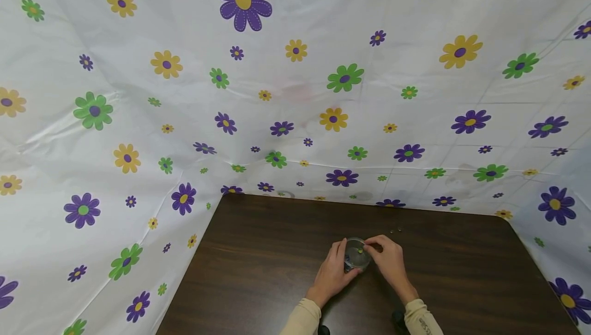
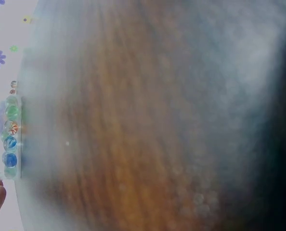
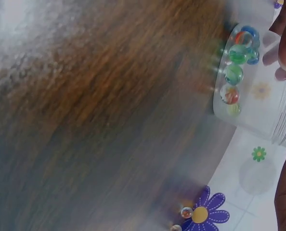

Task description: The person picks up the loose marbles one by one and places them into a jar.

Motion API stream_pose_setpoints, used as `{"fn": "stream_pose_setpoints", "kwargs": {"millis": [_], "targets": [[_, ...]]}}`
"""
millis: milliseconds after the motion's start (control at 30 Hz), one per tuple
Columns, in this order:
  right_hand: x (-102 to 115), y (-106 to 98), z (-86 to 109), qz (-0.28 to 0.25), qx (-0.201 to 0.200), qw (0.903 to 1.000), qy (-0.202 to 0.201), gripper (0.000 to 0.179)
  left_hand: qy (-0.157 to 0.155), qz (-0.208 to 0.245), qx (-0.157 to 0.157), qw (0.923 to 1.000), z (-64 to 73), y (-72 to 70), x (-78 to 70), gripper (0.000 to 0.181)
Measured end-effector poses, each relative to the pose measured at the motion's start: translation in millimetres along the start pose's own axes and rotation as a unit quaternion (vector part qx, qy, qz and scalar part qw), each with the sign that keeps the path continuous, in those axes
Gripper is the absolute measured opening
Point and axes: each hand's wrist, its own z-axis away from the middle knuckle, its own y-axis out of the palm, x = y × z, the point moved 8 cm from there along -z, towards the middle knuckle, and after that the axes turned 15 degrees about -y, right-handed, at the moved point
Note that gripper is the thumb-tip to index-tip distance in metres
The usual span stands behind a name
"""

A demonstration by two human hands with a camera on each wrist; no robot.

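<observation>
My left hand (image 1: 330, 273) grips a clear round jar (image 1: 354, 259) from its left side, thumb at the near edge. Several glass marbles (image 3: 234, 74), green, blue and red-streaked, lie on the bottom of the upright jar. Bent over the jar's right rim is my right hand (image 1: 389, 260), thumb and index finger close together there; whether something is between them is hidden. In the right wrist view, ridges circle the jar's top, and a lid cannot be made out. The left wrist view catches the marbles in the jar (image 2: 10, 160) at its left edge.
Two small clear marbles (image 3: 187, 212) lie loose on the dark wooden table (image 1: 258, 253), beyond the jar to the right. A white flower-print sheet (image 1: 295, 94) hangs behind the table and along its sides.
</observation>
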Motion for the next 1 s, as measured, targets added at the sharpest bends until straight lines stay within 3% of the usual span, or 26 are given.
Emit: {"fn": "stream_pose_setpoints", "kwargs": {"millis": [467, 1000], "targets": [[-6, -4, 1.9, -0.003, 0.0, 0.9999, 0.015, 0.019, -0.014, -0.001, 0.017, 0.9998, -0.7, 1.1, 0.6, 0.086], [-9, -12, 3.7, -0.008, -0.02, 0.9998, 0.004, 0.017, -0.007, -0.001, 0.006, 1.0, 0.1, -0.2, -0.9, 0.086]]}}
